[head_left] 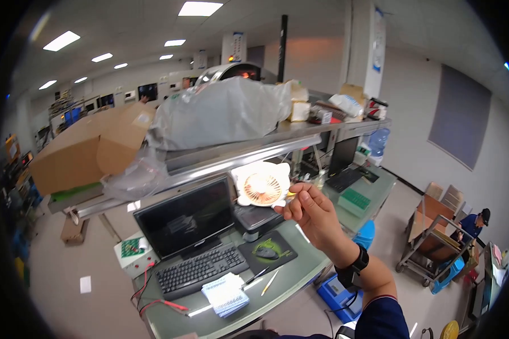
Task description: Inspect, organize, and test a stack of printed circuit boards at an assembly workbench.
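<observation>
My right hand [312, 213] is raised over the desk with its fingers closed at the lower right edge of a small white fan [263, 185]. The fan has a round orange-tinted grille and rounded, ear-like corners. Its face is turned toward me. A dark watch [356, 261] is on my right wrist. Below and left of the fan are a black monitor [185, 216] and a keyboard [202, 270]. A mouse [267, 252] lies on a dark mouse pad [285, 248]. My left hand is not in view.
A stack of printed sheets [226, 294], a pen [270, 282] and red test leads [172, 305] lie on the green desk [285, 294]. A metal shelf [249, 150] above carries a plastic-covered object [220, 113] and a cardboard box [90, 147]. Another person [470, 226] works beside a cart [435, 237].
</observation>
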Action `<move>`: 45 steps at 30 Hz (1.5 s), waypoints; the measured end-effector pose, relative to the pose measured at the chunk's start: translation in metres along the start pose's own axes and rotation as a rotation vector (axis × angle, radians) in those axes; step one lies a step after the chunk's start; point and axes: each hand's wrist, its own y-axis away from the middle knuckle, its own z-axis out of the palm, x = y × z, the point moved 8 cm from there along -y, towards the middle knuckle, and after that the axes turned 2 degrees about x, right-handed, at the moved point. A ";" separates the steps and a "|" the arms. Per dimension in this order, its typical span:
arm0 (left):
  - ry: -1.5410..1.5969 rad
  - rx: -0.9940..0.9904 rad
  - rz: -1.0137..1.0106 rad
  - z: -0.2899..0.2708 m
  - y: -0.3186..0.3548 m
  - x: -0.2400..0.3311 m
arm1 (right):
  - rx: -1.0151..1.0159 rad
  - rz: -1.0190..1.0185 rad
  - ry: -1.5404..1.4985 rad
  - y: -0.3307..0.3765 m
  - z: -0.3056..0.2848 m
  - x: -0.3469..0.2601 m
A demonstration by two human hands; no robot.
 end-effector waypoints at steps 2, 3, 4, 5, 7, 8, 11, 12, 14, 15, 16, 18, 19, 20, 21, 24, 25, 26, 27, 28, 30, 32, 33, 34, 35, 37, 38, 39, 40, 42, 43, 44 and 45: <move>0.212 -0.247 -0.213 0.046 0.007 -0.018 | -0.054 -0.033 0.191 0.002 0.012 0.021; 0.479 -0.462 -0.545 0.090 0.026 -0.038 | -0.095 -0.058 0.295 0.002 0.019 0.030; 0.723 -0.556 -0.801 0.126 0.043 -0.051 | -0.140 -0.081 0.399 0.002 0.027 0.039; 0.782 -0.600 -0.855 0.150 0.048 -0.061 | -0.190 -0.108 0.501 0.002 0.036 0.048; 0.927 -0.620 -1.021 0.180 0.060 -0.076 | -0.242 -0.089 0.542 0.004 0.050 0.068; 0.984 -0.603 -1.173 0.197 0.071 -0.080 | -0.259 -0.100 0.579 0.005 0.057 0.076; 1.285 -0.479 -1.126 0.235 0.066 -0.067 | -0.341 -0.204 0.722 0.009 0.080 0.097; 1.332 -0.476 -1.154 0.250 0.068 -0.061 | -0.368 -0.266 0.776 0.012 0.089 0.105; 1.418 -0.513 -1.224 0.273 0.075 -0.051 | -0.379 -0.340 0.779 0.018 0.102 0.120; 1.401 -0.575 -1.348 0.285 0.086 -0.050 | -0.390 -0.308 0.789 0.021 0.103 0.128; 1.414 -0.660 -1.308 0.291 0.089 -0.045 | -0.393 -0.271 0.795 0.023 0.101 0.136; 1.386 -0.678 -1.223 0.296 0.092 -0.047 | -0.355 -0.211 0.724 0.026 0.096 0.147; 1.349 -0.695 -1.233 0.298 0.098 -0.050 | -0.297 0.034 0.569 0.026 0.083 0.163; 1.338 -0.682 -1.154 0.296 0.098 -0.052 | -0.233 0.279 0.411 0.029 0.072 0.180; 1.301 -0.725 -1.173 0.296 0.106 -0.055 | -0.163 0.418 0.213 0.033 0.068 0.192; 1.347 -0.711 -1.194 0.288 0.125 -0.057 | -0.065 0.505 -0.293 0.038 0.065 0.203; 1.374 -0.646 -1.204 0.286 0.129 -0.059 | -0.016 0.563 -0.454 0.040 0.064 0.208; 1.446 -0.568 -1.190 0.283 0.131 -0.060 | 0.050 0.596 -0.427 0.044 0.059 0.214; 1.515 -0.487 -1.175 0.280 0.132 -0.061 | 0.069 0.609 -0.443 0.045 0.058 0.218; 1.583 -0.304 -1.151 0.278 0.131 -0.063 | 0.067 0.610 -0.484 0.045 0.059 0.222; 1.517 -0.113 -1.219 0.273 0.142 -0.072 | 0.104 0.622 -0.492 0.047 0.059 0.234; 1.564 0.067 -1.268 0.268 0.151 -0.081 | 0.110 0.649 -0.491 0.051 0.064 0.247; 1.615 0.125 -1.320 0.268 0.157 -0.083 | 0.115 0.663 -0.509 0.053 0.066 0.254; 1.709 0.188 -1.331 0.268 0.158 -0.086 | 0.118 0.657 -0.527 0.053 0.069 0.260; 1.803 0.252 -1.337 0.269 0.160 -0.089 | 0.104 0.650 -0.504 0.054 0.071 0.265; 1.634 0.124 -1.344 0.271 0.166 -0.096 | 0.097 0.642 -0.486 0.055 0.074 0.274; 1.456 0.025 -1.363 0.273 0.173 -0.099 | 0.075 0.628 -0.428 0.055 0.075 0.277; 1.295 -0.065 -1.366 0.274 0.178 -0.101 | 0.055 0.609 -0.387 0.055 0.076 0.280; 1.103 -0.184 -1.270 0.272 0.178 -0.100 | 0.032 0.583 -0.376 0.055 0.078 0.281; 0.752 -0.391 -1.049 0.269 0.178 -0.094 | 0.031 0.544 -0.248 0.055 0.076 0.285; 0.581 -0.478 -0.913 0.269 0.176 -0.089 | 0.027 0.518 -0.221 0.055 0.075 0.286; 0.502 -0.591 -0.852 0.272 0.181 -0.083 | 0.053 0.544 -0.183 0.058 0.070 0.290; 0.588 -0.631 -0.918 0.277 0.189 -0.081 | 0.071 0.527 -0.158 0.059 0.067 0.291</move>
